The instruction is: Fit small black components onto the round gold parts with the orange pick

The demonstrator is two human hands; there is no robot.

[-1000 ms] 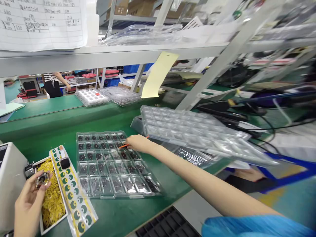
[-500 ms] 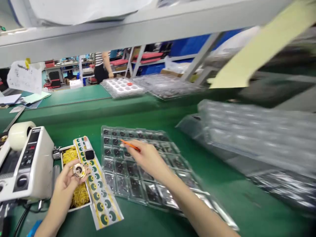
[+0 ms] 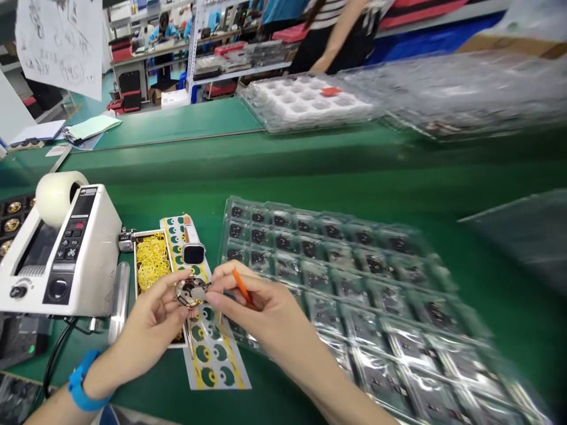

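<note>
My left hand [image 3: 153, 319], with a blue band at its wrist, grips a round gold-rimmed part [image 3: 191, 291] between thumb and fingers. My right hand [image 3: 252, 298] holds an orange tool [image 3: 241, 285], and its fingertips meet the right edge of the round part. Anything small pinched there is hidden. Under the hands lies a sheet of green and yellow stickers [image 3: 212, 351], with a small square-faced watch [image 3: 194, 254] on it. A box of yellow rings [image 3: 153, 260] stands beside the sheet. To the right is a clear tray [image 3: 330, 268] with dark parts in its pockets.
A white tape dispenser [image 3: 95, 254] stands at the left, near a dark tray of gold parts [image 3: 12, 225]. Plastic trays [image 3: 310, 103] sit on the back ledge. A person [image 3: 330, 35] stands beyond it. Clear plastic [image 3: 527, 230] lies at the right.
My right hand has moved left from the clear tray to the round part in my left hand. The view has shifted, so the bench looks closer and more of the person beyond shows.
</note>
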